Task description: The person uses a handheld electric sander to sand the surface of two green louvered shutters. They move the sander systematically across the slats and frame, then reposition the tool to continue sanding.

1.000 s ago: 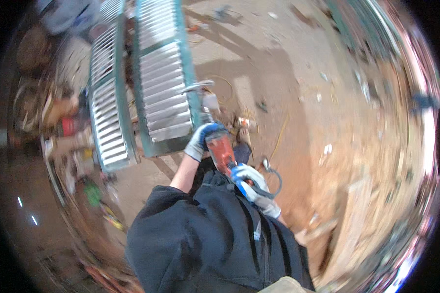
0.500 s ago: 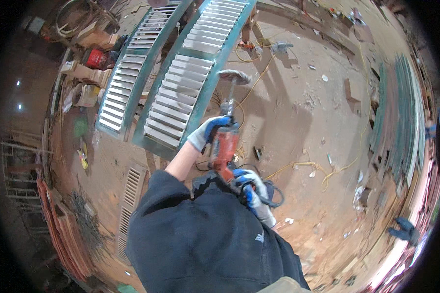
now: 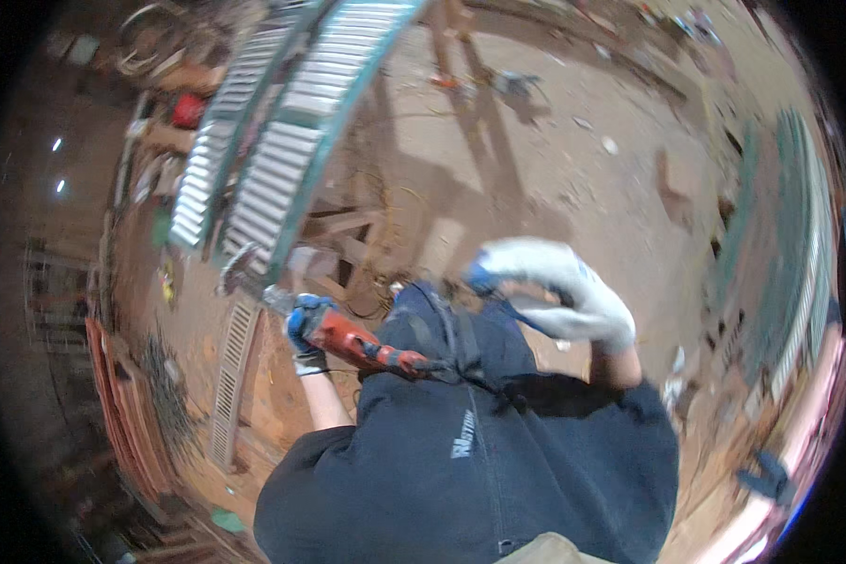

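Note:
My left hand [image 3: 311, 324], in a white and blue glove, is wrapped round the front of a red power tool [image 3: 348, 340]. The tool lies slantwise across my front, its rear end against my dark jacket. At the far end of its shaft a round abrasive wheel [image 3: 238, 270] sits beside the lower end of a green-framed louvred shutter [image 3: 282, 155]; whether they touch I cannot tell. My right hand [image 3: 559, 287], gloved in the same way, is raised on the right. Its fingers are curved, with a gap between them and the thumb, and nothing shows in it.
A second louvred shutter [image 3: 218, 132] stands to the left of the first. A slatted panel [image 3: 230, 385] lies at lower left. Long green pieces [image 3: 771, 254] are stacked at right. Wood scraps and a yellow cord litter the dusty floor [image 3: 536, 169].
My right hand has let go of the tool's rear and moved up and right. My left hand has swung the tool to the left and down, its wheel now pointing left.

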A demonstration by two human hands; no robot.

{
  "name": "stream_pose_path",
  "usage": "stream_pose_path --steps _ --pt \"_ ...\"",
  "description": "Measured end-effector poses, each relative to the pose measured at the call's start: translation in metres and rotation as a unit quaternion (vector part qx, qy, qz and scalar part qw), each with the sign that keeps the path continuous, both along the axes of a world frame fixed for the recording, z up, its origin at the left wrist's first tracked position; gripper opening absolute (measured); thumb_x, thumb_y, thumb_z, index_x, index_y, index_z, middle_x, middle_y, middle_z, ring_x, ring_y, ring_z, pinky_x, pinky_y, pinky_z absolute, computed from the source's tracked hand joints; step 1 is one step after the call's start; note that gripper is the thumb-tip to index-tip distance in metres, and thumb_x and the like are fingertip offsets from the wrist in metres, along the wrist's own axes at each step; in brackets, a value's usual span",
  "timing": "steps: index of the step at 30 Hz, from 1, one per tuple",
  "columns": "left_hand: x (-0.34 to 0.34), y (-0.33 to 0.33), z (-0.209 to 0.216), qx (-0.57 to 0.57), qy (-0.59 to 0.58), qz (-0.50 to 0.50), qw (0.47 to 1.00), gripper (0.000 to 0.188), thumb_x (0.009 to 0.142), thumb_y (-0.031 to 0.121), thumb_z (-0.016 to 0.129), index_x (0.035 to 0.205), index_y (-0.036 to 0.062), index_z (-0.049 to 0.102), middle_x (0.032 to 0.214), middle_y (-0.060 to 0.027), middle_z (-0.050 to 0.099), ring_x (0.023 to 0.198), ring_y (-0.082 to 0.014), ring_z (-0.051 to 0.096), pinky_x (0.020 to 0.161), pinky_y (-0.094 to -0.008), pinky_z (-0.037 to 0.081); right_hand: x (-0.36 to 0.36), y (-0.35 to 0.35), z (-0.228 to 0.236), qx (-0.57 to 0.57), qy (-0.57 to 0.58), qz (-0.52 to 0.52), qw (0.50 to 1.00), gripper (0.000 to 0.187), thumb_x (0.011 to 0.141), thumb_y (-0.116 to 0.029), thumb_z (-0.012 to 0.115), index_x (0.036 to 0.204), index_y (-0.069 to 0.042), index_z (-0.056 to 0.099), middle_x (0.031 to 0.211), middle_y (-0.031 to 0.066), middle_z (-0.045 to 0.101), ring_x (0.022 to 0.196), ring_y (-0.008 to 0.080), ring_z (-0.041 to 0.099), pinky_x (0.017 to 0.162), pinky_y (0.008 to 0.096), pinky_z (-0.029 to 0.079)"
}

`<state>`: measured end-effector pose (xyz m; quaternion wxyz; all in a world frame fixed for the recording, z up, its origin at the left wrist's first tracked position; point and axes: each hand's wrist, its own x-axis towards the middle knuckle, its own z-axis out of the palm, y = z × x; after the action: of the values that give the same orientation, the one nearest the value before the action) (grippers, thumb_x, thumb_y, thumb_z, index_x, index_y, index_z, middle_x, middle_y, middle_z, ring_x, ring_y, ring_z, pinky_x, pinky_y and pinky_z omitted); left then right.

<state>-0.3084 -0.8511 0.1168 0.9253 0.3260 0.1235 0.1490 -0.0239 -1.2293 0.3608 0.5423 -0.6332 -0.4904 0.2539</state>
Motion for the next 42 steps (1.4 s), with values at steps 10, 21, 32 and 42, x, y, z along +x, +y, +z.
stream_pose_path --steps 10,21,32,42 --pt "0.054 -0.090 0.013 0.077 0.039 0.054 0.995 0.031 0.084 0.026 0.060 0.107 0.0051 0.057 0.103 -0.0088 0.060 0.104 -0.0290 0.057 0.098 -0.0466 0.041 0.008 -0.004 0.101 0.561 0.294 0.152 0.759 0.036 0.084 -0.006 0.058 0.119 0.003 0.055 0.105 0.0178 0.061 0.096 0.0322 0.060 0.082 0.0379 0.049" --pt "0.103 -0.111 0.015 -0.025 0.087 0.077 0.993 0.033 0.085 0.024 0.059 0.112 0.0042 0.055 0.107 -0.0082 0.060 0.108 -0.0308 0.055 0.101 -0.0478 0.039 0.068 -0.005 0.085 0.536 0.237 0.102 0.803 0.036 0.084 -0.010 0.059 0.118 0.000 0.055 0.098 0.0166 0.060 0.089 0.0320 0.060 0.077 0.0389 0.049" --pt "0.207 -0.038 -0.021 0.091 0.087 0.209 0.970 0.038 0.082 0.028 0.063 0.112 0.0053 0.055 0.107 -0.0070 0.059 0.108 -0.0267 0.055 0.100 -0.0468 0.039 0.216 0.133 -0.005 0.241 -0.093 0.044 0.965 0.038 0.081 -0.014 0.062 0.118 -0.006 0.056 0.092 0.0143 0.059 0.081 0.0320 0.060 0.073 0.0416 0.049" --pt "0.293 0.049 -0.022 -0.034 -0.132 0.295 0.946 0.037 0.076 0.031 0.068 0.102 0.0108 0.050 0.099 -0.0011 0.055 0.102 -0.0259 0.053 0.098 -0.0467 0.038 0.365 0.263 -0.262 -0.248 -0.356 0.074 0.898 0.039 0.082 -0.031 0.063 0.114 -0.011 0.055 0.105 0.0127 0.058 0.100 0.0327 0.055 0.085 0.0440 0.045"
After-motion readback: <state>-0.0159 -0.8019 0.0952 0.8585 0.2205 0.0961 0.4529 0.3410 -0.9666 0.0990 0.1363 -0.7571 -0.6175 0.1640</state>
